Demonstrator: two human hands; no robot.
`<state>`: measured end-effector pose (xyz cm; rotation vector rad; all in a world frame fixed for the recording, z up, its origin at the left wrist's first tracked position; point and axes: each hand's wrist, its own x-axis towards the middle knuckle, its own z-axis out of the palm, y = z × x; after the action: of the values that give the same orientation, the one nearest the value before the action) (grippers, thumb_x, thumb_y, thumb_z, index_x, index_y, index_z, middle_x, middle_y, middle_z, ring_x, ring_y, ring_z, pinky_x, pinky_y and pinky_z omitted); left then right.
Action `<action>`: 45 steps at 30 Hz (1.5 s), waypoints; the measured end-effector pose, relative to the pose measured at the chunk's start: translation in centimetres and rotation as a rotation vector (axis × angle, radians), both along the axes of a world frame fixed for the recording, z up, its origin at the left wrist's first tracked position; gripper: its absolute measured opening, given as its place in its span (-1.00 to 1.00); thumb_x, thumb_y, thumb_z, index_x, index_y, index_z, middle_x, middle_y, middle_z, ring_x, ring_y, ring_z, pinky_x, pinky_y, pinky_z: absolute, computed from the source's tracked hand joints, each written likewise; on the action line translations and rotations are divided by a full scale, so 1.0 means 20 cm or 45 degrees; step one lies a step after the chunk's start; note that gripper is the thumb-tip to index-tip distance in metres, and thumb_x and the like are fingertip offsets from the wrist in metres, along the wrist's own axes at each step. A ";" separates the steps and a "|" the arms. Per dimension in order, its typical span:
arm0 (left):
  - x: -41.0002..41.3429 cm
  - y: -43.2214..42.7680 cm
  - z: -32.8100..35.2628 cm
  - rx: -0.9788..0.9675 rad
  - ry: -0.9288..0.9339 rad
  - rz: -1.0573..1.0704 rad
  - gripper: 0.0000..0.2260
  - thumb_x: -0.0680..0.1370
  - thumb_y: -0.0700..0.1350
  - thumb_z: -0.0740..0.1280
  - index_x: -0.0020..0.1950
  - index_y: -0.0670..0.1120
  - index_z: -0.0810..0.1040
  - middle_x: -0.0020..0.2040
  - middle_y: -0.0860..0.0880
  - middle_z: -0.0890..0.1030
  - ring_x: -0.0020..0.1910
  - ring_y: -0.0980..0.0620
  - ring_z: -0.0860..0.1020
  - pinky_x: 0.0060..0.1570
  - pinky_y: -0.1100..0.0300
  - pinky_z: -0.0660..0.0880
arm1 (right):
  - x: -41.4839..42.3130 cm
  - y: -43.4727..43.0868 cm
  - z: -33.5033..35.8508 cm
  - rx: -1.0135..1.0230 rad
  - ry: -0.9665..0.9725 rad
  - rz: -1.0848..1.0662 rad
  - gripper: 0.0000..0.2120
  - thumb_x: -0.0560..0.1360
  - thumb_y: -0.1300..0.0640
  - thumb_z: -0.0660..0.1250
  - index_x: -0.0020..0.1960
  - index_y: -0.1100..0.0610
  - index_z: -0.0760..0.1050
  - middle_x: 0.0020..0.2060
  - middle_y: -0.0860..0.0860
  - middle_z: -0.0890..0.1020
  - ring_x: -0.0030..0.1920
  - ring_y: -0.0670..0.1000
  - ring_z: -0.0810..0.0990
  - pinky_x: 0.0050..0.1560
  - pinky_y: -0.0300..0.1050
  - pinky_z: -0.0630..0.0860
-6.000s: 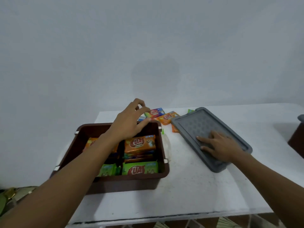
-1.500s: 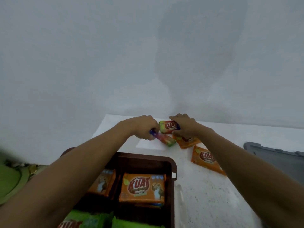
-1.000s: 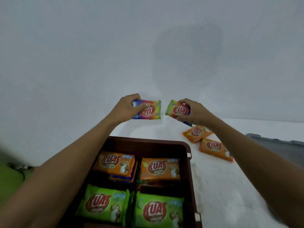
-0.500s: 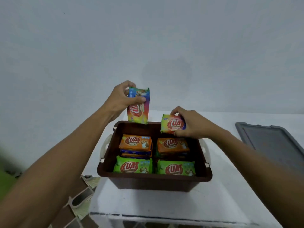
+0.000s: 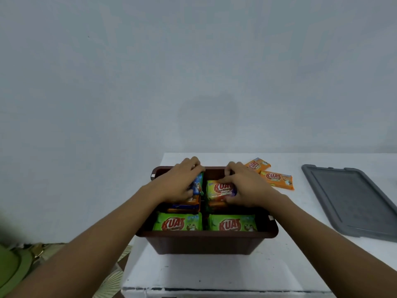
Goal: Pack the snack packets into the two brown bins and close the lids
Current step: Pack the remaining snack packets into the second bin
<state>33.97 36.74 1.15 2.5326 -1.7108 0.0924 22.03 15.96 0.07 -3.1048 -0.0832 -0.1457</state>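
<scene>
While left hand [image 5: 180, 183] curls round a blue-edged packet [image 5: 198, 186] and right hand [image 5: 242, 188] round a rainbow packet [image 5: 219, 189], seating both on rear stacks in the brown bin [image 5: 206, 234], next up is probably the orange packets [image 5: 277, 179] just beyond its far-right corner, then the grey lid [image 5: 352, 198] to its right.

Brown bin [image 5: 206, 244]: open.
Green packets [image 5: 178, 223]: flat, bin's near half.
Rainbow packets [image 5: 219, 189]: bin's far half, held.
Orange packets [image 5: 277, 179]: outside, bin's far right.
Grey lid [image 5: 352, 201]: right of bin.
</scene>
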 end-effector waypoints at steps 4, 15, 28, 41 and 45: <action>0.05 0.06 -0.06 0.170 -0.196 0.024 -0.19 0.46 0.24 0.34 0.57 0.00 0.05 0.35 -0.01 0.25 0.28 0.01 0.28 0.24 0.14 0.31 | 0.01 0.00 0.00 -0.027 0.066 0.008 -0.41 0.40 -0.28 0.34 0.37 -0.10 0.41 0.19 -0.10 0.48 0.24 -0.03 0.42 0.24 0.00 0.32; 0.03 0.09 -0.10 0.149 -0.278 0.050 -0.36 0.41 0.15 0.44 0.41 0.03 0.28 0.29 0.02 0.35 0.20 0.02 0.37 0.01 0.11 0.48 | 0.00 0.03 0.00 -0.094 -0.022 -0.032 -0.55 0.38 -0.20 0.44 0.17 -0.04 0.44 0.10 -0.09 0.52 0.07 -0.04 0.51 -0.09 -0.15 0.44; 0.06 0.03 -0.05 0.080 -0.116 0.137 -0.50 0.48 0.38 0.19 0.22 0.05 0.47 0.07 0.10 0.51 0.01 0.11 0.49 -0.12 0.14 0.48 | -0.04 -0.13 -0.01 0.794 -0.465 -0.153 -0.83 0.53 -0.02 0.34 -0.11 0.06 0.61 -0.17 -0.10 0.62 -0.09 -0.10 0.55 -0.05 -0.09 0.48; -0.02 -0.74 0.02 -0.457 0.045 -0.010 -0.77 0.58 0.18 0.21 0.05 0.08 0.53 -0.07 0.16 0.50 -0.17 0.20 0.41 -0.18 0.23 0.42 | -0.32 -0.94 -0.37 0.148 0.222 -0.555 -0.40 0.54 -0.14 0.25 0.53 -0.09 0.17 0.53 -0.04 0.21 0.48 0.08 0.20 0.42 0.07 0.26; -0.02 -1.02 0.00 -0.333 0.105 -0.022 -0.75 0.58 0.18 0.21 0.11 0.07 0.52 -0.02 0.15 0.49 -0.08 0.16 0.44 -0.12 0.20 0.43 | -0.33 -1.08 -0.44 0.000 0.227 -0.512 -0.41 0.54 -0.27 0.16 0.52 -0.19 0.12 0.57 -0.07 0.04 0.56 0.04 -0.01 0.49 0.18 0.03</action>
<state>33.65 16.36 1.23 2.2997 -1.5757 0.1941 15.45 -5.66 -8.73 -3.0739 0.5448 0.1230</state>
